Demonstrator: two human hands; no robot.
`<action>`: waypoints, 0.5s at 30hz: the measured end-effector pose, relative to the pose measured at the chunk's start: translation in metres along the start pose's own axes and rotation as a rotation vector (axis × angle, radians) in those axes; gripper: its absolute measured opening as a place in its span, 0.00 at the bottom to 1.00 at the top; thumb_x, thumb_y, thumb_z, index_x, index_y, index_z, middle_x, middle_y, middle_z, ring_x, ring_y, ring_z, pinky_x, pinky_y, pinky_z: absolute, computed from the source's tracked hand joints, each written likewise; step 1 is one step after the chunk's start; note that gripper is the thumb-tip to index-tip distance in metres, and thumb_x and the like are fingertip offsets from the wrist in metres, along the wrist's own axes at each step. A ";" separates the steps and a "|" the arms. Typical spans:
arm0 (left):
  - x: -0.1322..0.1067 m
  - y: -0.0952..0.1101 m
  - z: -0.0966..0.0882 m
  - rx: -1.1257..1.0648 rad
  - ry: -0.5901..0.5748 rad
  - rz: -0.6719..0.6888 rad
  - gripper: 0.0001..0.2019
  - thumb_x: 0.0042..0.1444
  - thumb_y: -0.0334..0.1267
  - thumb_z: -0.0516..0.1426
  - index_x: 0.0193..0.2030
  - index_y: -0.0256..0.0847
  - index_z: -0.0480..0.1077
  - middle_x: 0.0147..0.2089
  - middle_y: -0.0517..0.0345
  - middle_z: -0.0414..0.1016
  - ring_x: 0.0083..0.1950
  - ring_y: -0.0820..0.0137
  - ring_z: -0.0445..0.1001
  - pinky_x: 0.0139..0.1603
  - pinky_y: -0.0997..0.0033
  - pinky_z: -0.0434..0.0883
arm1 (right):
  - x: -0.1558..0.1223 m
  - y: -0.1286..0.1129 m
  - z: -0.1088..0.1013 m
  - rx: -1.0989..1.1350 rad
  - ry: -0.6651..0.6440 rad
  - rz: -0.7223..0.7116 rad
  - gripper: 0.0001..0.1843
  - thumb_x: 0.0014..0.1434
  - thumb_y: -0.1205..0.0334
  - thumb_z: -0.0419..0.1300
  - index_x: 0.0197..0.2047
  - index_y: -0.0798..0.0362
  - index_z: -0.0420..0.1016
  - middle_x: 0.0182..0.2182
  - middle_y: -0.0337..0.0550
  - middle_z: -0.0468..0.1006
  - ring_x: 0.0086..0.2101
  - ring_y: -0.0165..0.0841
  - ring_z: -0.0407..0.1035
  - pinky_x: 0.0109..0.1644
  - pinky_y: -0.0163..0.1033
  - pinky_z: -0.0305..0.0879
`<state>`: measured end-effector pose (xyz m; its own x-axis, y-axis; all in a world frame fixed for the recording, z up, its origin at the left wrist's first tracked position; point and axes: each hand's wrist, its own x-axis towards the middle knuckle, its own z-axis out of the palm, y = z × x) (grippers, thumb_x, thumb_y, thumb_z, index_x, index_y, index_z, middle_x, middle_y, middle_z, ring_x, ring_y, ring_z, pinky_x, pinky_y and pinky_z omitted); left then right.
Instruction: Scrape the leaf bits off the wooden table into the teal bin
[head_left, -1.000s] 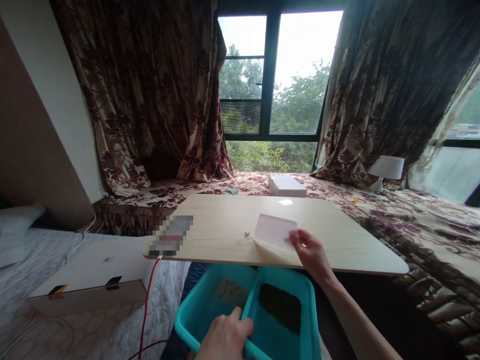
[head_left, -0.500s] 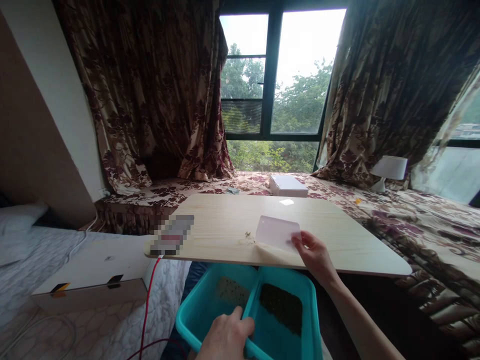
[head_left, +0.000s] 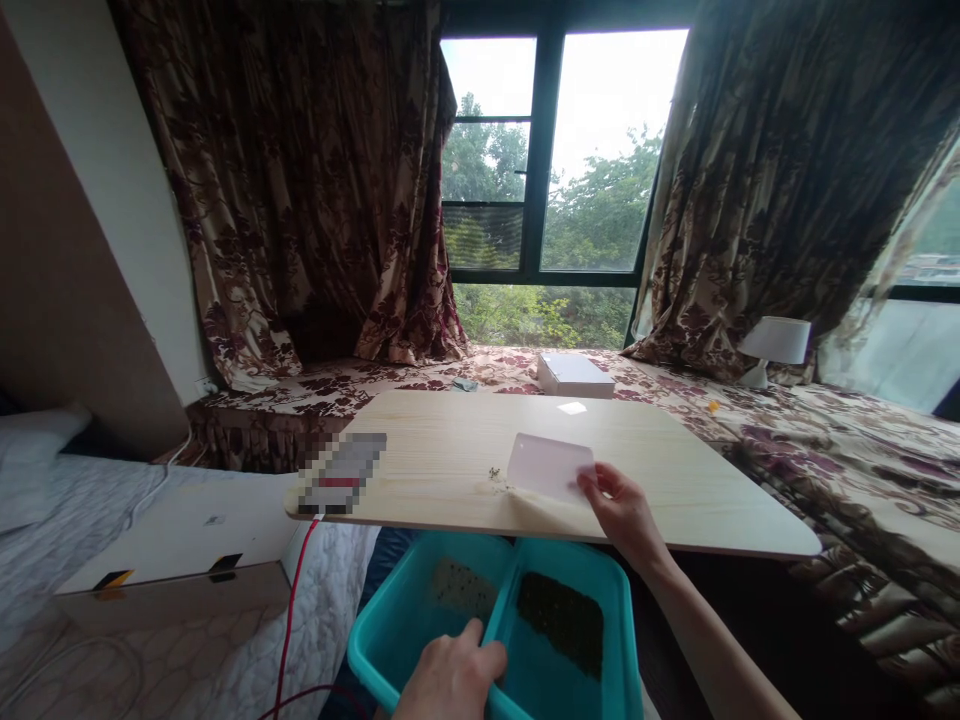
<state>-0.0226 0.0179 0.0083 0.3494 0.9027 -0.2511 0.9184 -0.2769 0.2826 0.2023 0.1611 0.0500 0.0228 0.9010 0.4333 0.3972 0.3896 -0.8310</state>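
Note:
My right hand (head_left: 620, 512) pinches a translucent white plastic scraper card (head_left: 550, 466) that stands on edge on the light wooden tabletop (head_left: 450, 450). A few small dark grains (head_left: 495, 475) lie just left of the card. My left hand (head_left: 452, 676) grips the divider of a teal two-compartment bin (head_left: 390, 640) held below the table's near edge. Dark grains fill the right compartment and a thin scatter lies in the left one.
A blurred-out object (head_left: 341, 475) sits at the table's left corner with a red cable (head_left: 289, 620) hanging from it. A white box (head_left: 574, 373) and a white lamp (head_left: 772, 345) rest on the floral window seat. A cardboard box (head_left: 172, 550) lies on the bed at left.
The card and my right hand have shifted very slightly left toward the grains. My left hand still holds the bin in the same place.

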 end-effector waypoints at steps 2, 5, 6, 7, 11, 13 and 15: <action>0.000 0.000 -0.002 0.001 -0.009 0.003 0.15 0.49 0.49 0.58 0.41 0.46 0.72 0.43 0.53 0.70 0.39 0.56 0.74 0.35 0.65 0.67 | 0.000 0.000 0.000 -0.020 -0.012 -0.010 0.13 0.54 0.51 0.57 0.32 0.51 0.75 0.30 0.45 0.83 0.34 0.39 0.77 0.40 0.41 0.70; -0.001 0.000 -0.007 0.002 -0.002 -0.010 0.14 0.49 0.49 0.57 0.40 0.46 0.72 0.42 0.52 0.71 0.39 0.56 0.74 0.35 0.64 0.67 | 0.000 0.000 -0.004 -0.045 -0.028 -0.011 0.13 0.54 0.51 0.56 0.33 0.50 0.75 0.30 0.45 0.83 0.34 0.40 0.77 0.40 0.41 0.70; -0.002 0.001 -0.010 0.001 0.006 -0.024 0.14 0.48 0.49 0.58 0.40 0.46 0.72 0.41 0.53 0.71 0.39 0.55 0.74 0.36 0.64 0.66 | 0.000 -0.001 -0.005 -0.052 -0.026 -0.007 0.13 0.54 0.51 0.56 0.33 0.50 0.75 0.30 0.45 0.83 0.34 0.40 0.77 0.40 0.41 0.70; -0.003 0.001 -0.012 -0.001 0.015 -0.043 0.14 0.47 0.48 0.58 0.39 0.45 0.72 0.41 0.53 0.72 0.40 0.55 0.74 0.37 0.63 0.66 | 0.001 -0.001 -0.006 -0.056 -0.021 -0.004 0.13 0.54 0.51 0.56 0.32 0.50 0.75 0.29 0.45 0.83 0.34 0.40 0.77 0.40 0.41 0.69; -0.008 0.003 -0.020 -0.061 0.079 -0.121 0.10 0.44 0.45 0.59 0.34 0.45 0.70 0.39 0.55 0.74 0.42 0.55 0.73 0.41 0.62 0.65 | 0.003 -0.003 -0.006 -0.056 -0.006 -0.008 0.13 0.54 0.51 0.56 0.31 0.51 0.74 0.28 0.45 0.83 0.33 0.39 0.77 0.39 0.41 0.69; -0.010 0.003 -0.023 -0.104 0.104 -0.145 0.10 0.43 0.45 0.59 0.33 0.45 0.69 0.40 0.56 0.74 0.43 0.56 0.73 0.42 0.62 0.64 | 0.004 -0.004 -0.005 -0.059 -0.012 -0.015 0.12 0.54 0.51 0.56 0.31 0.50 0.74 0.28 0.45 0.83 0.33 0.39 0.77 0.40 0.41 0.69; -0.012 0.003 -0.025 -0.134 0.113 -0.150 0.10 0.43 0.44 0.59 0.32 0.45 0.68 0.39 0.57 0.75 0.43 0.57 0.72 0.42 0.62 0.64 | 0.005 -0.003 -0.003 -0.062 -0.019 -0.017 0.13 0.54 0.51 0.56 0.30 0.50 0.74 0.28 0.45 0.83 0.33 0.39 0.76 0.40 0.41 0.69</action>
<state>-0.0285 0.0144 0.0351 0.1809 0.9637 -0.1962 0.9228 -0.0974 0.3726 0.2036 0.1638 0.0553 -0.0011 0.8981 0.4398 0.4538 0.3924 -0.8001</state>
